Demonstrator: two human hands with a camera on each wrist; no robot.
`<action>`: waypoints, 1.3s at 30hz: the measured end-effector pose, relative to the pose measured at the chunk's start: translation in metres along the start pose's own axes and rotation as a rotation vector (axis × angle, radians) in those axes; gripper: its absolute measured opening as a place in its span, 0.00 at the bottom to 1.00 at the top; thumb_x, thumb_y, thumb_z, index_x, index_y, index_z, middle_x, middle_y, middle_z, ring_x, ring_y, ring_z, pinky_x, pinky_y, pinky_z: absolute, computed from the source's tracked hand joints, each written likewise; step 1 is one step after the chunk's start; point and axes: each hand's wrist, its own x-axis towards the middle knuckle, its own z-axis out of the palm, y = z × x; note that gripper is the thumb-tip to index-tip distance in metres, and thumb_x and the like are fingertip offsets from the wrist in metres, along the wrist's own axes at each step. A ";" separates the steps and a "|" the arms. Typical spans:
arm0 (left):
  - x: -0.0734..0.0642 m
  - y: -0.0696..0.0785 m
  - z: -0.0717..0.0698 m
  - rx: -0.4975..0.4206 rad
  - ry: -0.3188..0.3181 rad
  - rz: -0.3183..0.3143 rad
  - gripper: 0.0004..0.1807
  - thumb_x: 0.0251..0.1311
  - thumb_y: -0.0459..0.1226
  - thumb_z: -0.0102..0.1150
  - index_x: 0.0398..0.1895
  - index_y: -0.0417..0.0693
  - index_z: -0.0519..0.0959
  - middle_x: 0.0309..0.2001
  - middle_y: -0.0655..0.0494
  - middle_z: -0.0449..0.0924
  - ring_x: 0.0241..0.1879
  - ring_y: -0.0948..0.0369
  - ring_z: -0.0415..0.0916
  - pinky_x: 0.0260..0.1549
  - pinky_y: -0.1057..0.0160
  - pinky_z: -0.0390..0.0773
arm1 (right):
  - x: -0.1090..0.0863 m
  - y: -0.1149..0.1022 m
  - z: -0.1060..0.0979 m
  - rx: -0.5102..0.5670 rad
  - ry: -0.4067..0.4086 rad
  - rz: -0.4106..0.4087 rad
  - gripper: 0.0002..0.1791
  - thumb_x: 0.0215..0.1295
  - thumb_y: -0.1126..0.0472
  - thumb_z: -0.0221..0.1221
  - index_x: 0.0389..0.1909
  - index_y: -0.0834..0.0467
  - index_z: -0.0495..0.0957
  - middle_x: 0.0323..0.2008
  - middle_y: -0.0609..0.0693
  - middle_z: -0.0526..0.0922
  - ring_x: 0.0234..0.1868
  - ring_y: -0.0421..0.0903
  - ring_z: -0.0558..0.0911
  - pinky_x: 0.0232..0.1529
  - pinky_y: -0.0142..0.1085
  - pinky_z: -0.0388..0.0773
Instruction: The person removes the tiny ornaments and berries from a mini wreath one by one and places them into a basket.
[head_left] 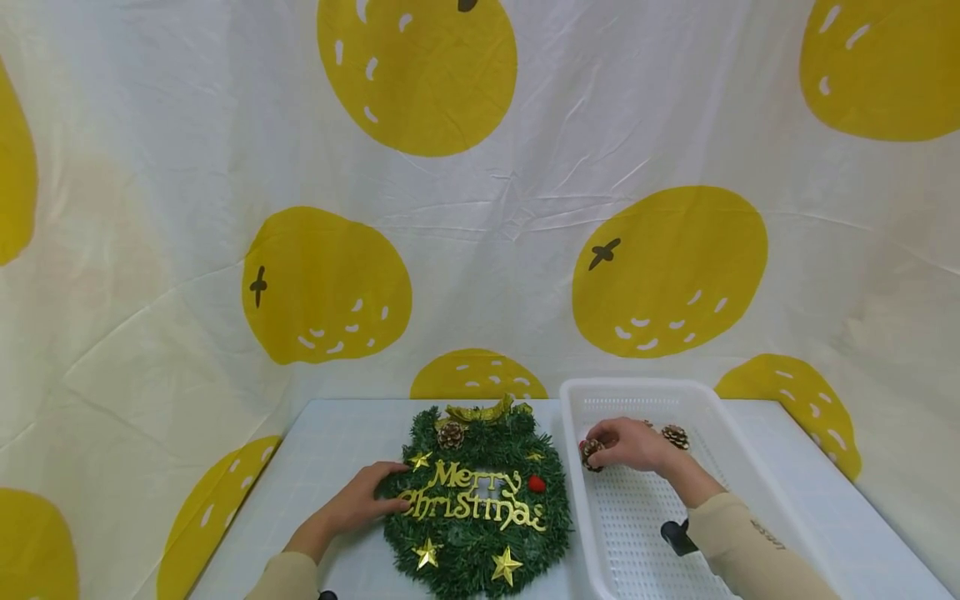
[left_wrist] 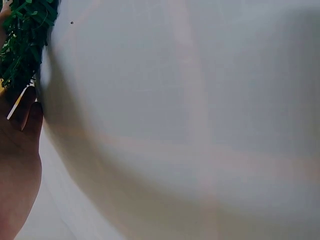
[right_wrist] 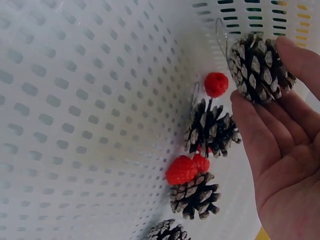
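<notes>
A green tinsel wreath (head_left: pixel 408 542) with gold "Merry Christmas" lettering (head_left: pixel 480 479) lies on the table. It carries gold stars (head_left: pixel 506 566), a pinecone (head_left: pixel 451 435), a red berry (head_left: pixel 536 483) and a gold bow (head_left: pixel 483 412). My left hand (head_left: pixel 366 497) rests on the wreath's left edge, fingers and thumb spread apart. Over the left side of the white basket (head_left: pixel 757 475), my right hand (head_left: pixel 633 444) pinches a pinecone (right_wrist: pixel 260 67) between thumb and fingers. A thin wire loop (right_wrist: pixel 220 37) sticks out from that pinecone.
Inside the basket lie more pinecones (right_wrist: pixel 195 195) and red berries (right_wrist: pixel 181 170), grouped near its far end. The basket stands right beside the wreath on the pale table (head_left: pixel 337 433). Behind hangs a white cloth (head_left: pixel 480 292) printed with yellow fruit.
</notes>
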 end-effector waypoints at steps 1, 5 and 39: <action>0.000 0.000 0.000 0.001 0.000 -0.001 0.37 0.60 0.54 0.64 0.66 0.42 0.70 0.65 0.39 0.68 0.66 0.38 0.61 0.62 0.34 0.61 | 0.000 0.001 0.001 0.001 -0.009 -0.009 0.20 0.55 0.54 0.71 0.45 0.60 0.82 0.42 0.49 0.84 0.42 0.47 0.80 0.42 0.44 0.78; -0.001 -0.001 0.000 0.005 -0.002 -0.005 0.37 0.60 0.54 0.64 0.66 0.42 0.70 0.65 0.40 0.67 0.66 0.38 0.61 0.62 0.34 0.61 | 0.001 0.004 0.004 0.013 -0.041 -0.029 0.19 0.57 0.55 0.70 0.46 0.60 0.83 0.43 0.50 0.84 0.44 0.49 0.81 0.44 0.45 0.79; 0.000 0.002 0.000 0.001 0.000 0.000 0.37 0.60 0.54 0.64 0.65 0.41 0.70 0.64 0.40 0.69 0.65 0.38 0.62 0.62 0.34 0.61 | -0.002 0.001 0.000 -0.024 -0.052 -0.084 0.18 0.60 0.62 0.65 0.49 0.68 0.80 0.45 0.60 0.84 0.46 0.57 0.83 0.44 0.47 0.81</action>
